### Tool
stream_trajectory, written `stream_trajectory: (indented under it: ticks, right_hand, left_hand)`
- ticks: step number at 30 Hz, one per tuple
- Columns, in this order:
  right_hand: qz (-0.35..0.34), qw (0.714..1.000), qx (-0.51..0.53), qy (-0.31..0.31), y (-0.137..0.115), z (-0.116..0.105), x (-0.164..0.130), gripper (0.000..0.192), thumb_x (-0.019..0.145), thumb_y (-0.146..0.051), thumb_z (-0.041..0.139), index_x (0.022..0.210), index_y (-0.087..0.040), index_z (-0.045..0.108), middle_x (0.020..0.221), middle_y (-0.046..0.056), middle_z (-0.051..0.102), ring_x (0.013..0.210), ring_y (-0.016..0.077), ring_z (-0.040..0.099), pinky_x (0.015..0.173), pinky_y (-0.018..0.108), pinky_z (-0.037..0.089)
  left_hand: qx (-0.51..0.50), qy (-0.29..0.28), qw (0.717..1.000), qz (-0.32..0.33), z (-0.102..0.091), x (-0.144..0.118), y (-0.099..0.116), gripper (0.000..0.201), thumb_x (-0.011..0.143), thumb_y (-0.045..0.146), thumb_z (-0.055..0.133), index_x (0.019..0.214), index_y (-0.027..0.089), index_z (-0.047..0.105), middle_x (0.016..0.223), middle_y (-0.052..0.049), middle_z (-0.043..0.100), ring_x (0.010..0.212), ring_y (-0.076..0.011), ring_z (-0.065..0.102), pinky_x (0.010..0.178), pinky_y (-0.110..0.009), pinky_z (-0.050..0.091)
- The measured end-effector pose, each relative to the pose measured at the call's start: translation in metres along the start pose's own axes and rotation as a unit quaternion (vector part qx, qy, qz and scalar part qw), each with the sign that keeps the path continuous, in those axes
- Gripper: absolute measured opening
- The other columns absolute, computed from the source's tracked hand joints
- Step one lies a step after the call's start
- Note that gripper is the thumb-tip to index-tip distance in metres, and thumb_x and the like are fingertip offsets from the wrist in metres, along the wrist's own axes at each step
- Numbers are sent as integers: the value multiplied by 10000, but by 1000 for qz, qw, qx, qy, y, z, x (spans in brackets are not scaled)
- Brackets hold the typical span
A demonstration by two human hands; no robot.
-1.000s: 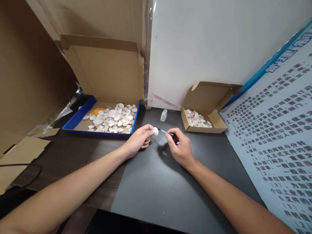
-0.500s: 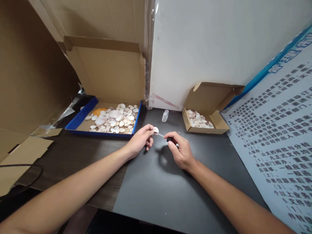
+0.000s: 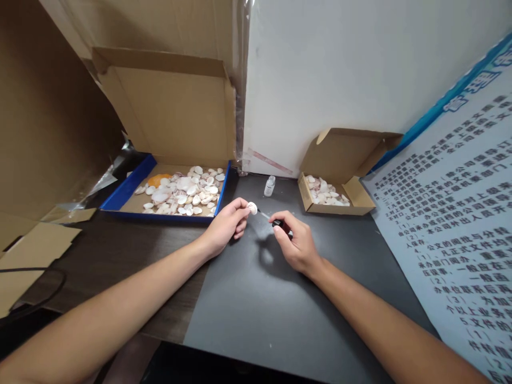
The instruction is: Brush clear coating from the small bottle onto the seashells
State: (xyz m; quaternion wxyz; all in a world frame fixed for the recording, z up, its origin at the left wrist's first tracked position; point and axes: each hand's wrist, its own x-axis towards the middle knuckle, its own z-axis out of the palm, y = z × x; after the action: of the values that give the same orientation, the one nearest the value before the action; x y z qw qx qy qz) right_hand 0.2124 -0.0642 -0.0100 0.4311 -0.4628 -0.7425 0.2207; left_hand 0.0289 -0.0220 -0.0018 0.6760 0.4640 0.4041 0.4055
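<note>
Between the thumb and fingers of my left hand (image 3: 229, 226) is a small pale seashell (image 3: 252, 208), held up above the grey mat. My right hand (image 3: 295, 240) pinches the black cap of an applicator brush (image 3: 277, 223). Its thin stem points left, and the dark tip lies close to the shell's right edge; I cannot tell whether they touch. Beyond my hands a small clear bottle (image 3: 269, 186) with a white label stands upright and uncapped on the mat.
An open blue-sided cardboard box (image 3: 128, 184) holding many shells (image 3: 180, 189) stands at the left back. A smaller open cardboard box (image 3: 362, 194) with shells is at the right back. A printed sheet (image 3: 456, 213) borders the right side, and a dark cable (image 3: 60, 282) lies at far left.
The brush tip has come away from the shell's face slightly, and its dark end now shows beside the edge. The shell has turned a little in my left hand. The view has shifted slightly.
</note>
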Motion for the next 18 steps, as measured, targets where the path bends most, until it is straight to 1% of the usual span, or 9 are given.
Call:
stream_trajectory:
  ticks: [2, 3, 7, 12, 14, 18]
  right_hand:
    - [-17, 1000, 6, -24, 1, 0, 0, 152, 889, -219, 462, 966, -190, 590, 797, 4, 612, 590, 115, 501, 582, 235, 397]
    - [-14, 1000, 1, -25, 1, 1, 0, 152, 890, -217, 461, 965, -190, 590, 790, 1, 610, 585, 114, 499, 581, 236, 393]
    - [21, 999, -20, 15, 1, 1, -1, 123, 884, -227, 473, 919, -192, 586, 688, -20, 561, 550, 118, 475, 565, 243, 376]
    - [-29, 999, 20, -20, 1, -1, -2, 154, 887, -224, 434, 941, -202, 576, 792, 10, 610, 618, 135, 509, 595, 251, 403]
    - [-24, 1000, 15, -11, 1, -1, -2, 147, 887, -221, 431, 923, -202, 572, 763, 1, 592, 599, 129, 492, 586, 249, 394]
    - [13, 1000, -8, 25, -1, 0, -3, 118, 879, -236, 453, 884, -201, 566, 661, -27, 525, 531, 118, 443, 538, 242, 369]
  left_hand:
    - [-1, -1, 1000, 0, 0, 0, 0, 134, 840, 253, 566, 787, 196, 457, 583, 88, 354, 400, -36, 299, 351, -134, 257]
    - [-1, -1, 1000, -1, 0, 0, 0, 130, 837, 249, 566, 787, 194, 459, 590, 86, 361, 401, -35, 298, 351, -134, 256]
    - [0, -1, 1000, -6, 1, 0, 1, 118, 833, 251, 566, 790, 192, 472, 582, 87, 352, 394, -34, 289, 349, -135, 249]
    - [-1, -17, 1000, -8, 0, 0, 0, 128, 831, 258, 574, 786, 192, 475, 591, 86, 356, 395, -34, 295, 353, -138, 249]
    - [-4, -27, 1000, -10, 0, 0, 0, 125, 836, 256, 570, 789, 193, 474, 598, 86, 359, 395, -33, 299, 355, -139, 251]
    - [-4, -48, 999, -19, -1, 0, 0, 140, 839, 270, 582, 796, 192, 473, 603, 87, 369, 392, -31, 307, 359, -142, 263]
